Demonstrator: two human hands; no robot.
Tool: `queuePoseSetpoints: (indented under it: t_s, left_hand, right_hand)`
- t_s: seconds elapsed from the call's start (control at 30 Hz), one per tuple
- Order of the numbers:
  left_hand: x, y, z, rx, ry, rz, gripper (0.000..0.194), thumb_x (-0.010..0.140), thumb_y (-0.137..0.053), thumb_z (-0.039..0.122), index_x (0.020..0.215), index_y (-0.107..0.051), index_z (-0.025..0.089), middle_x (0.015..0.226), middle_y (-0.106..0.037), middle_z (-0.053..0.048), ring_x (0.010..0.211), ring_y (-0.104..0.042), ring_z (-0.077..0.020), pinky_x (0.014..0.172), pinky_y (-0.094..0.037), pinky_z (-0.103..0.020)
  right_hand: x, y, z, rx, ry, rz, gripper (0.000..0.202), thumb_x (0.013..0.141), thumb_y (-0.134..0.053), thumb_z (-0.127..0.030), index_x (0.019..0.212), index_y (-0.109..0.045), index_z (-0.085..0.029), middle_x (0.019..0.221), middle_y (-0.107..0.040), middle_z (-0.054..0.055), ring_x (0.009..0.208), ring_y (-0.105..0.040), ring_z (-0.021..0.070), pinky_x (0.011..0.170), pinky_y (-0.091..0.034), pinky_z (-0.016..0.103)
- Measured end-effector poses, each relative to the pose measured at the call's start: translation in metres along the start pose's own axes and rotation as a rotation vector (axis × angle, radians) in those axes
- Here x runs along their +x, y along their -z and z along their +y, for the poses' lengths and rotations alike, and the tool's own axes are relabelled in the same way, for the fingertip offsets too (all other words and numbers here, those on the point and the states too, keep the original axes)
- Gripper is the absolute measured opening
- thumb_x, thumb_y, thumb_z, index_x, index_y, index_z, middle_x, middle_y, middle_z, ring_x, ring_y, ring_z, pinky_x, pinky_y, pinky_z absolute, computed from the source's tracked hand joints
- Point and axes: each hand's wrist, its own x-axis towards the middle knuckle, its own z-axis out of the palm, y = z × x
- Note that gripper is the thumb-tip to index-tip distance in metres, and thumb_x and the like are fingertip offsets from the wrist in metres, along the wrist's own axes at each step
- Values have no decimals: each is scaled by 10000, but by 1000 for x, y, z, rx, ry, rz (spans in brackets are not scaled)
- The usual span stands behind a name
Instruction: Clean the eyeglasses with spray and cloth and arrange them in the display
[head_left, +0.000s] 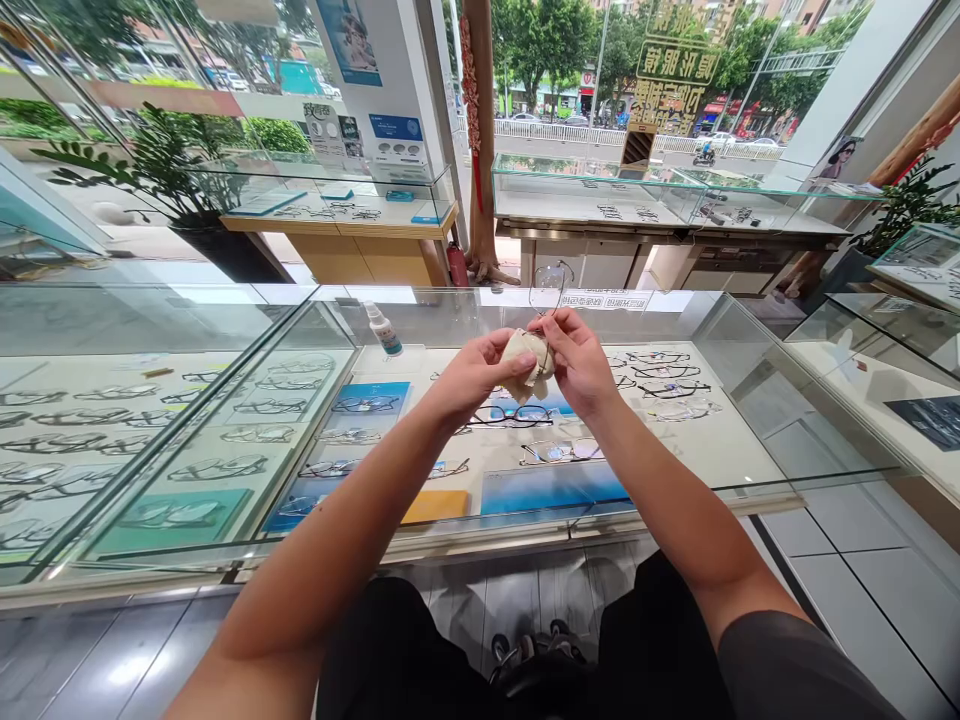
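Observation:
Above the glass counter my left hand [487, 368] is closed on a beige cloth [519, 378], its thumb pressing the folds. The cloth is bunched around part of a pair of thin-rimmed eyeglasses [561, 288]. My right hand [576, 360] pinches the eyeglasses close beside the cloth. One rounded part of the thin frame sticks up beyond my fingers; the rest is hidden by hands and cloth. To the left a white spray bottle [384, 330] with a label stands upright on the counter, apart from both hands.
Beneath my hands, the glass display counter [720, 490] holds rows of eyeglasses [517, 415] on white and blue panels. Another glass case [150, 400] adjoins at left. Farther off are low display cabinets [360, 240], a wooden post [481, 130], a potted plant [172, 180] and large windows.

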Motion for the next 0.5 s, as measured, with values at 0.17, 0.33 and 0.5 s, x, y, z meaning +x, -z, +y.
queuePoseSetpoints:
  t_s: [0.17,0.33,0.5]
  left_hand:
    - [-1,-3,-2,-36,-3,20,509,787,-991,436,1014,-616,177,861,-722,-4,723,-694,-131,640,-546,-242]
    - [-1,-2,-3,-22,-6,11,532,842,-945,493,1100,-590,193,868,-731,-8,719,-698,-143,626,-547,-251]
    - [-1,0,-2,-7,-16,-6,532,836,-951,486,1082,-582,194,833,-721,1,681,-667,-129,611,-515,-242]
  right_hand:
    - [-1,-1,1,0,11,-8,437,779,-955,-616,877,-696,-278,957,-720,-10,868,-618,151,812,-571,295]
    - [0,1,2,-9,11,0,415,807,-938,-605,903,-695,-283,1005,-741,-1,903,-643,157,844,-581,310]
    - [1,2,3,-32,23,10,422,798,-940,-604,899,-684,-284,1015,-742,1,941,-651,164,890,-587,323]
